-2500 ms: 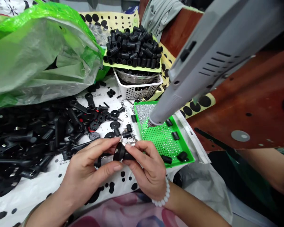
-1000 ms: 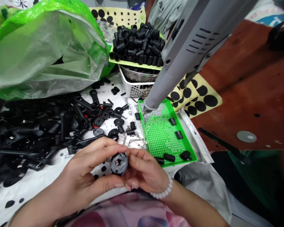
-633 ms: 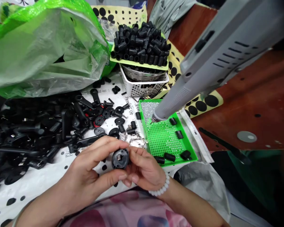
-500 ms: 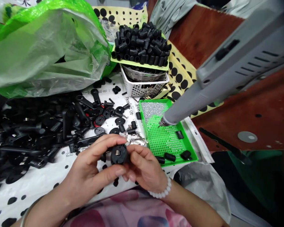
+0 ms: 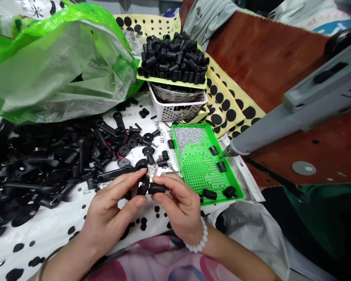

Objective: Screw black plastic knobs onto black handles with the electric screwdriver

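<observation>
Between the thumb and fingers of my left hand (image 5: 111,207) is a round black plastic disc (image 5: 142,185) with a small metal clip on it, turned nearly edge-on. My right hand (image 5: 181,207), a beaded bracelet at its wrist, pinches a short black cylinder (image 5: 158,188) lying sideways. The cylinder's end meets or nearly meets the disc; whether they are joined I cannot tell. Just beyond my fingers lie small metal pieces (image 5: 153,171) and loose black cylinders (image 5: 163,155). A heap of black plastic parts (image 5: 84,152), with levers and discs, spreads to the left.
Right of my hands stands a green perforated tray (image 5: 236,183) with tiny silvery pieces and several black cylinders. A grey electric screwdriver (image 5: 260,132) reaches in above its right edge. Behind are a heaped yellow-green tray (image 5: 175,81), a white basket (image 5: 178,111) and a green plastic bag (image 5: 67,70).
The disc has turned from facing me to nearly edge-on, and the cylinder now shows in my right fingers. The screwdriver has shifted right, and another black piece shows in the green tray.
</observation>
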